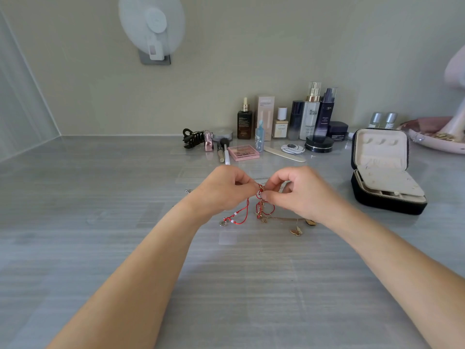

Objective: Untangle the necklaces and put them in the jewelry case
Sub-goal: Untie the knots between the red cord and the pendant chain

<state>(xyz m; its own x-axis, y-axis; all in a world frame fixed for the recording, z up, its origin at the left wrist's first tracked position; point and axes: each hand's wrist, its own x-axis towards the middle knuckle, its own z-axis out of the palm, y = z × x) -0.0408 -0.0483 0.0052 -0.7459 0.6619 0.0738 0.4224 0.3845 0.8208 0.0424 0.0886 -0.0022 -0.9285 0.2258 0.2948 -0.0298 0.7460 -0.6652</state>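
Jointly pinched by left grip (221,190), right grip (302,195): one red cord necklace (242,215), one tangled gold chain (284,219); rightward, one open jewelry case (387,205).

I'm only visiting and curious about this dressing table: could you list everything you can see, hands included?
red cord necklace: one, red with white beads, table centre, tangled with the gold one.
gold chain necklace: one, gold, butterfly pendant, below the hands.
jewelry case: one, black, cream inside, open, right of hands.
cosmetic bottles: several, mixed colours, along wall.
hair claw: one, black, left of bottles.
palette: one, pink, before the bottles.
fan: one, white, at wall.
table: one, grey.
left hand: one, fingers pinch the red cord necklace.
right hand: one, fingers pinch the same tangle.
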